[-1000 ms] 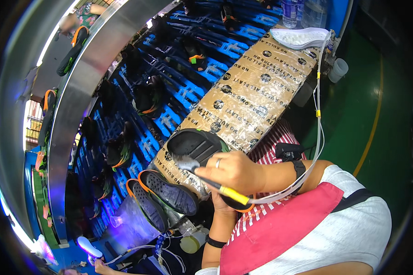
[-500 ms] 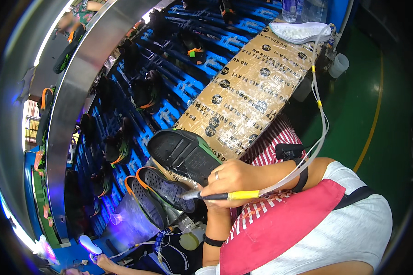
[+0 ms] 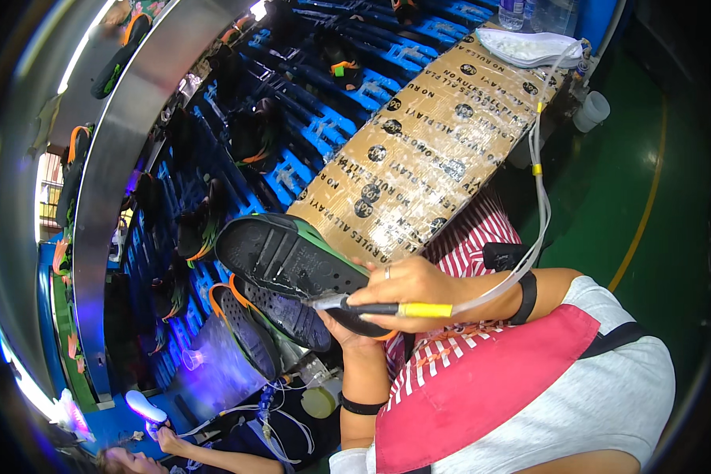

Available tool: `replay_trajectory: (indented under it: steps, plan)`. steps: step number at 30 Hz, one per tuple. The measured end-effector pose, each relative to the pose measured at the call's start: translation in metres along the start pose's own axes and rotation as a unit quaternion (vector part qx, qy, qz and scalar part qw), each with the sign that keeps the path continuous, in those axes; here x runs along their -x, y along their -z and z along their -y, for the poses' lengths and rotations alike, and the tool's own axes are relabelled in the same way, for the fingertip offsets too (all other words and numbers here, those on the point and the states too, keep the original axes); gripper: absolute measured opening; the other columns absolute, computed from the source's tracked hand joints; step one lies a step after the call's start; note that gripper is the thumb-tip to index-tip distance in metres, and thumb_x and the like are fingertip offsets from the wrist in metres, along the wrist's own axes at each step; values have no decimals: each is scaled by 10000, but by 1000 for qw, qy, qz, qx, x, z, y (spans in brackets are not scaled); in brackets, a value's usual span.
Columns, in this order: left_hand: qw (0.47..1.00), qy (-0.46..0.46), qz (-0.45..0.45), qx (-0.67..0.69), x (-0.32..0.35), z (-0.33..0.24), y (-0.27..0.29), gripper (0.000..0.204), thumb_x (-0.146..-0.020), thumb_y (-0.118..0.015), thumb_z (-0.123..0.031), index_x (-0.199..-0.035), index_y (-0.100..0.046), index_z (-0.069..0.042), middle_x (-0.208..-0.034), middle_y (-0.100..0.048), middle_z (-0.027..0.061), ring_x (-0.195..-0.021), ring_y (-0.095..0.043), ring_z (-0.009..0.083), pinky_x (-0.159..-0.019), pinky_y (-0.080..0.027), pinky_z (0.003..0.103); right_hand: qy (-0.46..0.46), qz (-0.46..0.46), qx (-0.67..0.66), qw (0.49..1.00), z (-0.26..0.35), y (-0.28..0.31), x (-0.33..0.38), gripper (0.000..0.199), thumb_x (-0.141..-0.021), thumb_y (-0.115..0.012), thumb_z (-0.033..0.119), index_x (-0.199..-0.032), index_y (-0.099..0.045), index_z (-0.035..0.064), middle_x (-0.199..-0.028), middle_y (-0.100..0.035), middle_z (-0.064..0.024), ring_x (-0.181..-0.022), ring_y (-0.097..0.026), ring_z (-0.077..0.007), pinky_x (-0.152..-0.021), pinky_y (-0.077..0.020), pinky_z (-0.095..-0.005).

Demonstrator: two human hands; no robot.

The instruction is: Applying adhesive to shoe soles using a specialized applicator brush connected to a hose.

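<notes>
My left hand (image 3: pixel 357 341) grips a black clog (image 3: pixel 272 254) from below, around one end, with its broad flat side facing up. The clog has a green edge, an orange bit near my fingers and small holes. My right hand (image 3: pixel 407 286) is closed around a brush (image 3: pixel 375 308) with a black handle, a yellow band and a clear tube running from its end. The brush's pale tip meets or hovers just over the clog's near edge; I cannot tell which. Beside it stand two dark perforated clogs with orange straps, one nearer (image 3: pixel 284 312) and one farther left (image 3: pixel 245 332).
A cardboard-covered board (image 3: pixel 419 150) lies ahead, with a white tray (image 3: pixel 529 47) at its far end. Blue racks (image 3: pixel 324 126) hold several shoes. A metal rail (image 3: pixel 126 134) curves along the left. A co-worker's hand (image 3: pixel 168 442) holds a shoe sole at lower left.
The clog has moved left and turned, showing its holes and orange bit more. The brush tip has come to its edge. The co-worker's hand has shifted slightly left and up.
</notes>
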State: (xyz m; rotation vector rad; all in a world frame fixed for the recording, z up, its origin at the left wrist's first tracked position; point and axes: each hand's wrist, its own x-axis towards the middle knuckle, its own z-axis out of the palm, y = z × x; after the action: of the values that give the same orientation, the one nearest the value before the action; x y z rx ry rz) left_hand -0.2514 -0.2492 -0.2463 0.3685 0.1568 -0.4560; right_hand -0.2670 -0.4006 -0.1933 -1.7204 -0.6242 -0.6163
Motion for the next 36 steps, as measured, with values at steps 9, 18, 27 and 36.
replay_trajectory:
  steps: [9,18,27,36]
  plan:
    - [991,-64,114,-18,-9,-16,-5,559,-812,-512,-464,-1216,-455,-82,-1172,-495,147,-1085,-453,314,-959,-363,413,-156,77,-175,969,7,9,2,256,-719,-689,72,-965,-641,22,-718,-607,-104,-595,-591,-202,-529,-452,-273]
    - [981,-124,111,-100,-8,-38,1,616,-819,-507,-486,-1279,-384,-95,-1205,-477,152,-1106,-448,320,-956,-370,426,-102,125,-186,969,4,12,1,262,-720,-701,110,-968,-642,47,-689,-594,-88,-553,-554,-210,-512,-425,-293]
    - [980,-51,54,-182,1,-64,-9,786,-755,-548,-556,-1252,-370,27,-1121,-493,270,-1002,-536,361,-838,-468,459,-89,193,-201,956,2,22,1,303,-712,-703,111,-996,-624,44,-697,-572,-93,-587,-554,-238,-524,-433,-296]
    - [956,0,51,-289,2,-81,-29,629,-766,-643,-316,-1215,-418,63,-1171,-521,170,-1053,-534,271,-915,-421,364,-16,262,-192,945,-1,26,-1,294,-723,-691,117,-1002,-619,59,-682,-577,-77,-559,-558,-229,-499,-448,-302]
